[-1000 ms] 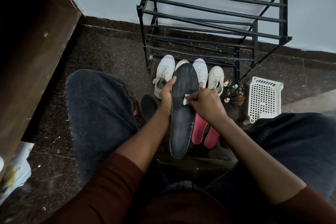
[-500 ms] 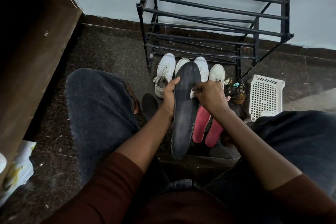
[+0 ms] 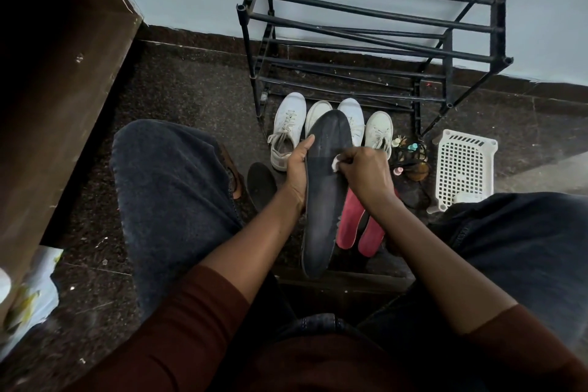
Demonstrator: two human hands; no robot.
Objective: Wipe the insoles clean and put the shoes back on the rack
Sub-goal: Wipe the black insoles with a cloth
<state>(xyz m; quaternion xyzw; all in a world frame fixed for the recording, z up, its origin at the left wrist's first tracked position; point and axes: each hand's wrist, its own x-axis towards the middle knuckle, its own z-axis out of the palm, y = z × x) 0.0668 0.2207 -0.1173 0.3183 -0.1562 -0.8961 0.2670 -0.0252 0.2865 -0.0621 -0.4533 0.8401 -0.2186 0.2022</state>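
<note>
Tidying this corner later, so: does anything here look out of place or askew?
The white basket right of the rack lies tipped over, perforated base toward the camera. One middle rack bar seems slanted against its neighbours. Small bottles lie scattered by the rack's foot.

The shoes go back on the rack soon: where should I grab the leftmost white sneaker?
Take the leftmost white sneaker by its heel collar, coming from above on your near side. It stands upright on the floor, toe toward the rack, mouth facing up and heel nearest you, so a thumb inside and fingers behind the heel should probably hold it.
</note>
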